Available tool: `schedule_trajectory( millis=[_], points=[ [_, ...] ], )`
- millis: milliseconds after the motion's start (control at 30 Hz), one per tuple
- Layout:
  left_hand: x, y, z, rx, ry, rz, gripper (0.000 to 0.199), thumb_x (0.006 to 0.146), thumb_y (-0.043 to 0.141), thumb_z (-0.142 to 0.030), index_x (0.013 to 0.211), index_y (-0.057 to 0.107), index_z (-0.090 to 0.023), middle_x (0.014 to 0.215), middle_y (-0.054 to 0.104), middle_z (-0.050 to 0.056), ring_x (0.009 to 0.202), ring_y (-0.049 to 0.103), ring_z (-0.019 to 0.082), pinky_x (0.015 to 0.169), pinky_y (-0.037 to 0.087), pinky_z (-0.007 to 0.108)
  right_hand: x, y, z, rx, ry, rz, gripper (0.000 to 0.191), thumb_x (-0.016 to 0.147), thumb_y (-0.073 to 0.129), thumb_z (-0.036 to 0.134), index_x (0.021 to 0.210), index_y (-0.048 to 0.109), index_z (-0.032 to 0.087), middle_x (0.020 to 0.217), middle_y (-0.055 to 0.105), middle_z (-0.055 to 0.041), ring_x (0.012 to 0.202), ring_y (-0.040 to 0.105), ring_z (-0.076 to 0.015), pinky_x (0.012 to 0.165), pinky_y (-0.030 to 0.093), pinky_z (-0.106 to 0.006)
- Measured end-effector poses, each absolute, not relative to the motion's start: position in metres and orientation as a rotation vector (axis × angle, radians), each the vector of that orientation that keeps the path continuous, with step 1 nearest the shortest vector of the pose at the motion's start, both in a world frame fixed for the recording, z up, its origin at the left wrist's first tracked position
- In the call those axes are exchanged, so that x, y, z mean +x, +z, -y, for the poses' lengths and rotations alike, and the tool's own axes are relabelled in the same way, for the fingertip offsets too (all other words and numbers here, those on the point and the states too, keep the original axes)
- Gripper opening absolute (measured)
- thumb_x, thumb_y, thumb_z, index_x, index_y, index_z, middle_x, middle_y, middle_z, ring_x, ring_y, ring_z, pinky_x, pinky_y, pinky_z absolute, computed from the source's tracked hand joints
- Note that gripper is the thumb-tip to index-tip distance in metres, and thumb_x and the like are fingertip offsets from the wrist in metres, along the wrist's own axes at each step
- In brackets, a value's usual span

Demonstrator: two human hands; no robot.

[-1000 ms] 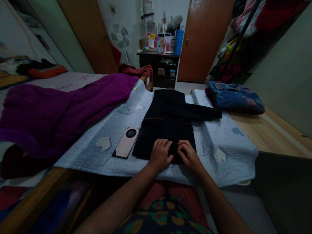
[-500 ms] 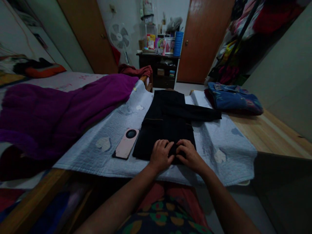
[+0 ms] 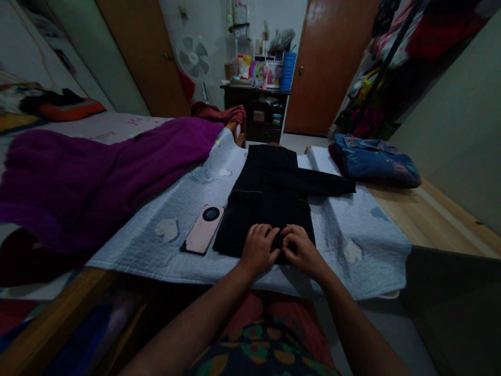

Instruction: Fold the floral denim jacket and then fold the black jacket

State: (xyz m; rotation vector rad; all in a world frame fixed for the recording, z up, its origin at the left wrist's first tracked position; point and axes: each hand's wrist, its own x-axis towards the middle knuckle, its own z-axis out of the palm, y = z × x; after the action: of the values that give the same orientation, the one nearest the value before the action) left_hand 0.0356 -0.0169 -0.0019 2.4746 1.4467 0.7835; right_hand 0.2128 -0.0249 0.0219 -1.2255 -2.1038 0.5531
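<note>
A black long-sleeved garment (image 3: pixel 270 203), which looks like a jacket, lies partly folded in front of me, one sleeve (image 3: pixel 326 181) stretched out to the right. On its near end rests my left hand (image 3: pixel 258 244), fingers bent and apart, the thumb reaching toward the middle. Close beside it, my right hand (image 3: pixel 301 248) has its fingers curled, thumb and forefinger closed on the dark cloth. The fabric under both palms is hidden. A pink phone (image 3: pixel 202 230) with a round black camera ring lies just left of the garment.
A pale blue quilt (image 3: pixel 144 256) is spread beneath everything. Purple cloth (image 3: pixel 97 172) is heaped at the left. Folded denim clothing (image 3: pixel 371 156) sits at the right on a wooden surface (image 3: pixel 434 214). Behind stand a dark cabinet (image 3: pixel 254 130) and a fan (image 3: pixel 193 57).
My right hand's fingers have curled in slightly at the garment's near end. My left hand, the garment and the phone have stayed in place.
</note>
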Motion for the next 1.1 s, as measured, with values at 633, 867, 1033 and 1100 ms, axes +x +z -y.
schedule_trajectory(
  millis=[633,867,1033,1100],
  points=[
    [0.032,0.0,0.017,2.41,0.854,-1.322,0.053,0.075,0.066,-0.038,0.124,0.055,-0.02,0.122,0.057,0.01,0.116,0.048,0.028,0.11,0.03,0.052,0.191,0.034,-0.148,-1.654,0.299,2.124,0.013,0.086,0.049,0.012,0.085,0.061,0.018,0.093,0.061,-0.0055,0.089,0.055,-0.0153,0.081,0.039,-0.024],
    [0.031,0.003,0.016,2.362,0.852,-1.282,0.053,0.075,0.066,-0.036,0.125,0.054,-0.024,0.12,0.058,0.008,0.114,0.049,0.028,0.11,0.028,0.053,0.18,0.007,-0.167,-1.794,0.223,2.101,0.017,0.087,0.052,0.014,0.085,0.069,0.018,0.098,0.06,-0.0095,0.093,0.054,-0.0194,0.085,0.038,-0.029],
    [0.031,0.003,0.014,2.36,0.824,-1.282,0.054,0.074,0.067,-0.037,0.125,0.053,-0.025,0.119,0.058,0.008,0.114,0.049,0.028,0.11,0.028,0.052,0.177,-0.002,-0.161,-1.83,0.111,2.099,0.016,0.089,0.053,0.019,0.092,0.068,0.02,0.102,0.058,-0.0094,0.097,0.052,-0.0215,0.087,0.038,-0.032],
    [0.031,0.002,0.014,2.362,0.818,-1.292,0.054,0.074,0.067,-0.038,0.125,0.054,-0.025,0.12,0.057,0.008,0.114,0.049,0.028,0.111,0.028,0.053,0.175,-0.002,-0.159,-1.83,0.082,2.12,0.016,0.089,0.053,0.02,0.095,0.067,0.02,0.104,0.057,-0.0106,0.099,0.05,-0.0235,0.086,0.039,-0.034]
  ],
)
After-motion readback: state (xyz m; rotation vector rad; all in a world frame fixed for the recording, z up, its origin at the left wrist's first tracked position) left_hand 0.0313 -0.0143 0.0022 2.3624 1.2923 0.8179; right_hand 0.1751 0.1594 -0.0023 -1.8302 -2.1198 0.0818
